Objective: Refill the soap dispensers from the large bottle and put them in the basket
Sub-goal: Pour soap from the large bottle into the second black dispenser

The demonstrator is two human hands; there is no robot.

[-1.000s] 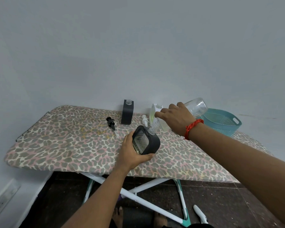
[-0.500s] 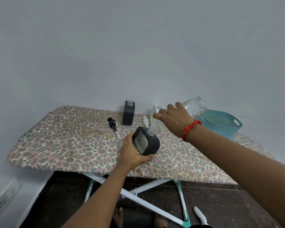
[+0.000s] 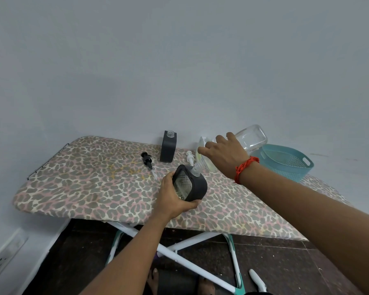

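Head view: left hand [image 3: 172,201] wraps tilted black dispenser [image 3: 197,186] over ironing board [image 3: 83,177] front edge, centre. Right hand [image 3: 224,156] grips neck-down clear large bottle [image 3: 251,138], neck at dispenser mouth. Bottle near empty, likely light, slick; hold mid-body. Basket [image 3: 290,171] at right end.

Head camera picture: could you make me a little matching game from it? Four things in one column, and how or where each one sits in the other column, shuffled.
Things:
1. large clear bottle
2. nearer dispenser
3. farther dispenser
4. black pump

States:
A. lies flat on the ironing board, with no hand on it
B. gripped at a tilt by the left hand
C. held tipped, neck down, by the right hand
D. stands upright at the back with its neck open

Pairs: 1-C, 2-B, 3-D, 4-A.
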